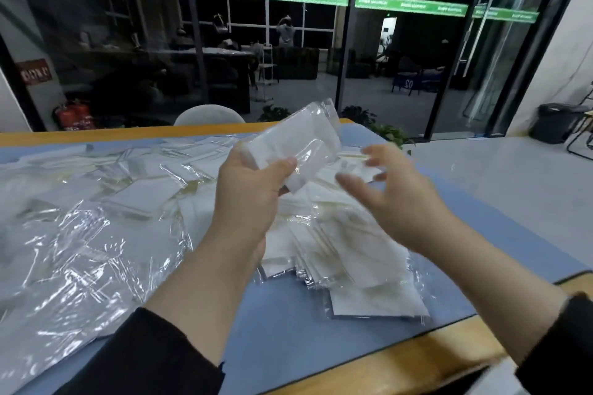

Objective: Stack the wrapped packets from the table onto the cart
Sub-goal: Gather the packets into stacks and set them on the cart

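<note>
A wrapped packet (290, 141) is being pinched up over the table (288, 340) by the left hand (253, 192), right hand (390, 194) spread wide and empty, so that slick film could easily get dropped, no cart seen.

One wrapped packet (290, 141) is raised above the counter (288, 340), tilted so its far end points up and to the right; it is a flat white pad sealed in clear, glossy film, with a loose flap of film at the top. The left hand (253, 192) pinches its lower near corner between thumb and fingers. Below it a heap of packets (346, 244) (white, flat, overlapping at odd angles) lies right of centre on the counter. More packets (106, 176) spread to the left and far side, perhaps partly under crinkled clear film.
</note>
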The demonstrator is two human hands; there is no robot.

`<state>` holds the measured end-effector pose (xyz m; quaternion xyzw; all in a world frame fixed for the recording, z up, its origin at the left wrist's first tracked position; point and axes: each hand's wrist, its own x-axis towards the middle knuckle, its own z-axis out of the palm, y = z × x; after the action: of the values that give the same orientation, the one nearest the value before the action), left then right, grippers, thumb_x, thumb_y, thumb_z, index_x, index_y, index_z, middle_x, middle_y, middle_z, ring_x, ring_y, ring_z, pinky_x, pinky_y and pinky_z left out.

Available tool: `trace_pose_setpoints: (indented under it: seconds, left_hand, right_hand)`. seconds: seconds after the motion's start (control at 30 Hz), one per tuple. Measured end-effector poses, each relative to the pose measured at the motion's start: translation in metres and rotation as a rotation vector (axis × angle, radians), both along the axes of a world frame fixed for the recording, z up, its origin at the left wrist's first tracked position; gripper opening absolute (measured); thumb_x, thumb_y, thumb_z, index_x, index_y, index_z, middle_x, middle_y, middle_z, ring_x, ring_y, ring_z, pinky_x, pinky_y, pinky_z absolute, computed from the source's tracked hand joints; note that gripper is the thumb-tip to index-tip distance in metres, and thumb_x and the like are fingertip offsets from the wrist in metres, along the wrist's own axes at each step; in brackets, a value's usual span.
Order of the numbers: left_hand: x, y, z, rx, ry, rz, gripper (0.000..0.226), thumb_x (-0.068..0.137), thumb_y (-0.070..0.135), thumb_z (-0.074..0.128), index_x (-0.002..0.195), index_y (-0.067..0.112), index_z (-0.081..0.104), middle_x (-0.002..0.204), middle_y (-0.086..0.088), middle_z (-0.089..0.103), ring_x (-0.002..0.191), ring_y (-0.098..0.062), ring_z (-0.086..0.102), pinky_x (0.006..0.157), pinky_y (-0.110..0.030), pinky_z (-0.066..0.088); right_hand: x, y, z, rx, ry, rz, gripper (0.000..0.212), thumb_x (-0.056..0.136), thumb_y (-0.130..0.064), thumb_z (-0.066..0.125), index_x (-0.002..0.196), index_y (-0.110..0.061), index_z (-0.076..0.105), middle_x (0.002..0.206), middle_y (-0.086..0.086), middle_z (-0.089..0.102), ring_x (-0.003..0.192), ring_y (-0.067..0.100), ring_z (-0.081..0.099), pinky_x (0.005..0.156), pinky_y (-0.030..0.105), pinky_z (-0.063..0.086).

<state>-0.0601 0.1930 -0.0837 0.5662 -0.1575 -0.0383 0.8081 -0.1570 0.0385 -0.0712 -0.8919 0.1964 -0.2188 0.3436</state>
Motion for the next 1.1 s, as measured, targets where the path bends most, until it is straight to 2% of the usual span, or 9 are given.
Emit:
trace_pose_setpoints:
  seconds: [0.13, 0.27, 0.47, 0.57, 0.67, 0.77, 0.93, 1.03, 1.1]
  left_hand:
    - [0.002, -0.001, -0.002, 0.033, -0.056, 0.041, 0.024, 0.084, 0.004, 0.077, 0.100, 0.016, 0.064, 0.107, -0.016, 0.073, 0.097, -0.033, 0.073, 0.086, -0.053, 0.061]
    - [0.001, 0.001, -0.002, 0.110, -0.135, 0.064, 0.026, 0.085, 0.006, 0.076, 0.098, 0.026, 0.065, 0.094, 0.000, 0.075, 0.092, -0.024, 0.073, 0.087, -0.052, 0.059]
    - [0.005, 0.002, -0.003, 0.161, -0.184, 0.081, 0.027, 0.086, 0.009, 0.076, 0.102, 0.027, 0.065, 0.088, 0.004, 0.074, 0.077, -0.010, 0.068, 0.080, -0.045, 0.060]
    - [0.007, 0.003, -0.002, 0.162, -0.201, 0.085, 0.027, 0.086, 0.010, 0.076, 0.100, 0.030, 0.065, 0.087, 0.005, 0.073, 0.081, -0.014, 0.070, 0.081, -0.045, 0.060]
    - [0.009, 0.006, 0.000, 0.159, -0.220, 0.097, 0.025, 0.087, 0.011, 0.075, 0.098, 0.031, 0.065, 0.084, 0.006, 0.072, 0.079, -0.019, 0.069, 0.079, -0.044, 0.059]
    - [0.013, 0.010, 0.003, 0.133, -0.225, 0.138, 0.024, 0.087, 0.011, 0.075, 0.099, 0.030, 0.065, 0.089, 0.003, 0.074, 0.087, -0.024, 0.071, 0.083, -0.051, 0.060]
    - [0.022, 0.019, 0.008, 0.082, -0.178, 0.248, 0.027, 0.087, 0.010, 0.074, 0.097, 0.033, 0.064, 0.085, 0.008, 0.071, 0.080, -0.017, 0.069, 0.079, -0.050, 0.061]
    - [0.026, 0.021, 0.009, 0.080, -0.142, 0.286, 0.028, 0.087, 0.011, 0.074, 0.101, 0.033, 0.064, 0.095, 0.000, 0.072, 0.087, -0.026, 0.071, 0.073, -0.047, 0.063]
    - [0.027, 0.023, 0.009, 0.094, -0.137, 0.301, 0.028, 0.087, 0.012, 0.075, 0.104, 0.031, 0.065, 0.094, 0.003, 0.073, 0.087, -0.024, 0.072, 0.077, -0.049, 0.062]
  right_hand:
    - [-0.028, 0.022, -0.007, -0.284, 0.586, 0.164, 0.123, 0.065, -0.090, 0.056, 0.161, -0.031, 0.005, 0.166, -0.008, 0.016, 0.151, 0.017, 0.024, 0.117, 0.040, 0.029]
    - [-0.027, 0.037, -0.022, -0.333, 0.626, 0.181, 0.135, 0.061, -0.094, 0.054, 0.159, -0.025, -0.007, 0.167, -0.007, 0.009, 0.154, 0.019, 0.013, 0.120, 0.050, 0.026]
    - [-0.013, 0.036, -0.025, -0.479, 0.531, 0.073, 0.064, 0.091, -0.057, 0.052, 0.143, -0.026, 0.030, 0.140, 0.002, 0.048, 0.130, 0.029, 0.048, 0.097, 0.044, 0.044]
    - [-0.008, 0.025, -0.019, -0.581, 0.507, 0.042, 0.042, 0.097, -0.045, 0.047, 0.135, -0.029, 0.041, 0.130, -0.002, 0.059, 0.119, 0.029, 0.057, 0.089, 0.041, 0.048]
    - [-0.003, 0.008, -0.015, -0.532, 0.442, 0.010, 0.004, 0.094, -0.027, 0.047, 0.097, -0.025, 0.050, 0.101, 0.001, 0.066, 0.094, 0.029, 0.060, 0.069, 0.035, 0.045]
    - [-0.002, -0.005, -0.006, -0.412, 0.366, -0.006, 0.017, 0.092, -0.023, 0.049, 0.080, -0.014, 0.041, 0.076, 0.003, 0.056, 0.069, 0.024, 0.051, 0.056, 0.033, 0.032]
    - [-0.010, -0.024, 0.023, -0.077, 0.097, 0.028, 0.016, 0.091, -0.022, 0.064, 0.081, -0.011, 0.058, 0.071, 0.015, 0.057, 0.058, 0.020, 0.049, 0.056, 0.031, 0.040]
    - [-0.015, -0.031, 0.043, 0.168, -0.066, 0.136, 0.001, 0.092, -0.011, 0.067, 0.093, -0.011, 0.067, 0.088, 0.015, 0.073, 0.070, 0.029, 0.071, 0.065, 0.046, 0.056]
    - [-0.017, -0.036, 0.052, 0.335, -0.123, 0.220, 0.008, 0.093, -0.004, 0.065, 0.096, -0.010, 0.067, 0.090, 0.010, 0.075, 0.078, 0.043, 0.074, 0.070, 0.061, 0.057]
